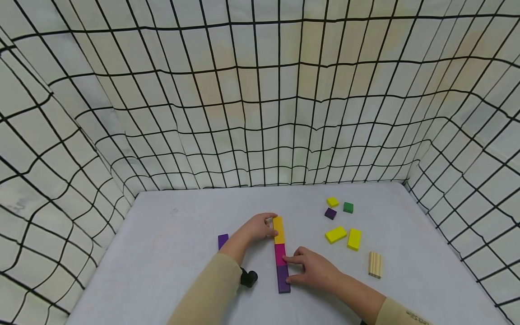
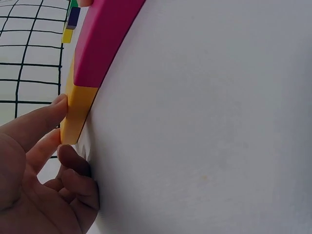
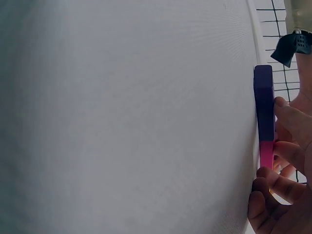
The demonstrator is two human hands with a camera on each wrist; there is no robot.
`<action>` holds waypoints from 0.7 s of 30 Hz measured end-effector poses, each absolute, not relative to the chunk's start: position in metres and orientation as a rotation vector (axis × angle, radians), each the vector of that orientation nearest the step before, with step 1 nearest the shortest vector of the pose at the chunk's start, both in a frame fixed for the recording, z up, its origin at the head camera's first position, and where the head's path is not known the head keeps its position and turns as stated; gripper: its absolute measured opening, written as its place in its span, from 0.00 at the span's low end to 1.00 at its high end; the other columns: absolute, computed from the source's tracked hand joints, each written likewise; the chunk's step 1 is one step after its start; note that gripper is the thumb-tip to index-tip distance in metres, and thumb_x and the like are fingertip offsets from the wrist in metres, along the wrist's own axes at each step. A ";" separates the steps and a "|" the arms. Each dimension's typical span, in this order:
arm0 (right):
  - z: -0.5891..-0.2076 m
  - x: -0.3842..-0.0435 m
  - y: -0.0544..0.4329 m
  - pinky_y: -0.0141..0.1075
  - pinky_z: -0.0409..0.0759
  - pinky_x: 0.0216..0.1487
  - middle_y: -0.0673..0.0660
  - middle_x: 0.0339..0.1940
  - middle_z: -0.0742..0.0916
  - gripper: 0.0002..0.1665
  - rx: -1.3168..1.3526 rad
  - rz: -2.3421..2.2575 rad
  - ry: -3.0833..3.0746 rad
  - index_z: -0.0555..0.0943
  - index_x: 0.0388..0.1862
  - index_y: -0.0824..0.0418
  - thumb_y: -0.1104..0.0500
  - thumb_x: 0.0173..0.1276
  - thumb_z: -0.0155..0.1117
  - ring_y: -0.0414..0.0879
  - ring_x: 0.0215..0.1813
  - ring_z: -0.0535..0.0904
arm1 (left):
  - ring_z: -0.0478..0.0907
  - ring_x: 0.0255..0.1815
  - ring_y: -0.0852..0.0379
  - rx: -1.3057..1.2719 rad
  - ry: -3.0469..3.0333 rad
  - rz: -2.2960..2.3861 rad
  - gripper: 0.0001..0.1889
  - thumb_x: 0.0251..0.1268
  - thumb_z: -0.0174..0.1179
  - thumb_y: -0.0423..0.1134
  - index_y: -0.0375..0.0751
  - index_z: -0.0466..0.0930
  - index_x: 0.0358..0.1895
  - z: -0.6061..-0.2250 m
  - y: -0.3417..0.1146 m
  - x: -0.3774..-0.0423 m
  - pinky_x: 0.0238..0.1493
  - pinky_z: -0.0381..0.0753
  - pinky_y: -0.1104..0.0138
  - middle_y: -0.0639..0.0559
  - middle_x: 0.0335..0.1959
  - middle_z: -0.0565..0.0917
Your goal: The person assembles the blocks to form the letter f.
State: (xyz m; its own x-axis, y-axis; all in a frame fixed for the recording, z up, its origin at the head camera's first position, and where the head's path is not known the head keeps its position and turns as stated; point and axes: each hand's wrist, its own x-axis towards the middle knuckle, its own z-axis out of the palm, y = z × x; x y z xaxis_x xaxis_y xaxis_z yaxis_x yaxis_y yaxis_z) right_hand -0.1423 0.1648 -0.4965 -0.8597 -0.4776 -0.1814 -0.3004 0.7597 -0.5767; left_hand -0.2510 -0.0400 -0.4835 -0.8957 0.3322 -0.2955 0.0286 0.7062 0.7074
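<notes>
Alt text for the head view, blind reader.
A person's left hand touches the orange block at the far end of a three-block row on a white table; the right hand touches its pink block and purple block. Three small blocks, two yellow blocks and a ridged tan piece lie to the right; black netting stands beyond.

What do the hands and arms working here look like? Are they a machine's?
No, they're a person's: the left hand and right hand wear no gloves. The left sleeve and right sleeve are tan; the right one carries dark lettering, too small to read. A black, rounded device shows by the left cuff.
</notes>
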 end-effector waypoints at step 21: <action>-0.497 -0.141 0.164 0.30 0.75 0.37 0.45 0.41 0.78 0.36 -0.608 -0.783 2.645 0.80 0.64 0.47 0.39 0.57 0.75 0.38 0.35 0.70 | 0.76 0.36 0.54 0.304 2.524 1.110 0.33 0.64 0.67 0.43 0.48 0.68 0.73 -0.478 -0.046 -0.248 0.42 0.78 0.62 0.48 0.44 0.78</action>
State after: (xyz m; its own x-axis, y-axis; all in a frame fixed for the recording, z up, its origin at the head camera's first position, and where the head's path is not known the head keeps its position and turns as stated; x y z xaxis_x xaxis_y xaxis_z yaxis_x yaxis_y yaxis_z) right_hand -0.1413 0.1645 -0.4971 -0.8599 -0.4795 -0.1752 -0.3068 0.7597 -0.5734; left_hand -0.2484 -0.0460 -0.4783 -0.9101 0.3366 -0.2418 0.0493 0.6672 0.7432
